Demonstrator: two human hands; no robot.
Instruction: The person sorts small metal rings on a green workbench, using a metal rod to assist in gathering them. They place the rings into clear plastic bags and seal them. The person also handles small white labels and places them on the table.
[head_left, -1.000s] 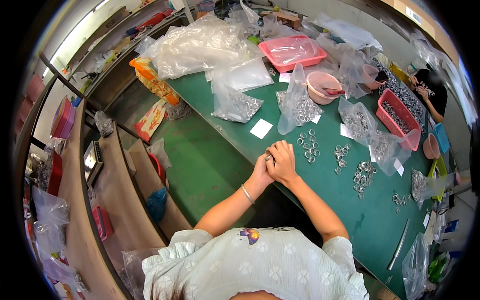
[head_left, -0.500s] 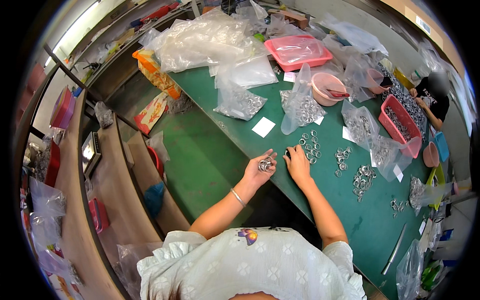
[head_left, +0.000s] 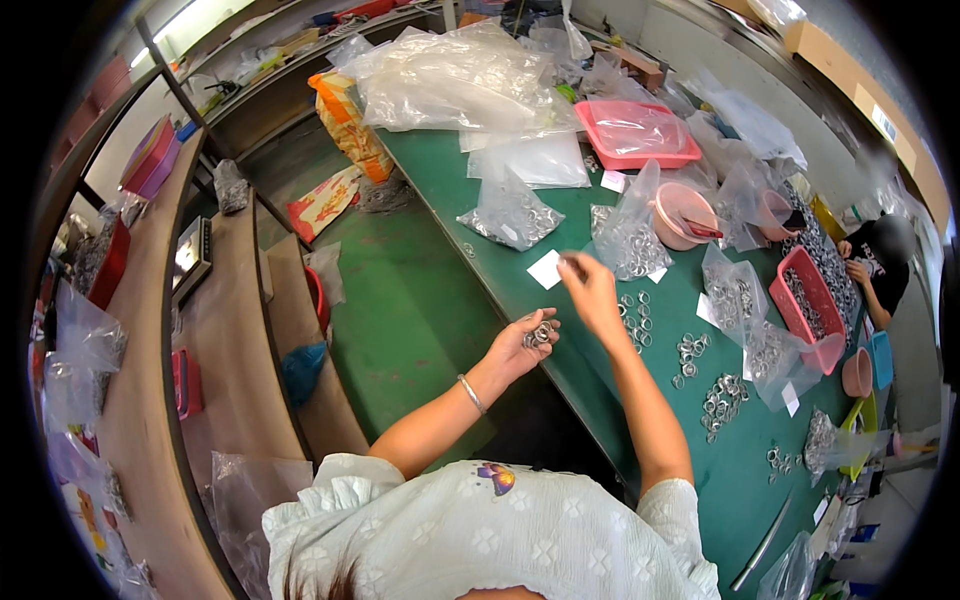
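My left hand [head_left: 512, 352], palm up with curled fingers, holds a small bunch of silvery metal rings [head_left: 538, 335] just off the table edge. My right hand [head_left: 592, 290] is raised over the green table [head_left: 540, 310], fingers pinched together close to a white card [head_left: 543, 270]. A small dark blur shows at its fingertips, too smeared to name. Beyond the card lies a clear bag of rings [head_left: 512, 222]. To the right of my right hand, loose rings [head_left: 637, 325] lie in a cluster, with further groups of rings [head_left: 723, 402] closer to the table's right side.
A pink bowl [head_left: 684, 218] and a second bag of rings [head_left: 630, 250] stand behind my right hand. Farther right are a red basket [head_left: 806, 310] and a co-worker's hand [head_left: 856, 270]. A pointed metal rod [head_left: 762, 545] lies at lower right. Wooden shelves [head_left: 225, 360] line the left.
My right hand has lifted from beside the loose rings and moved away from me toward the white card. The left hand keeps its rings. The view has shifted slightly.
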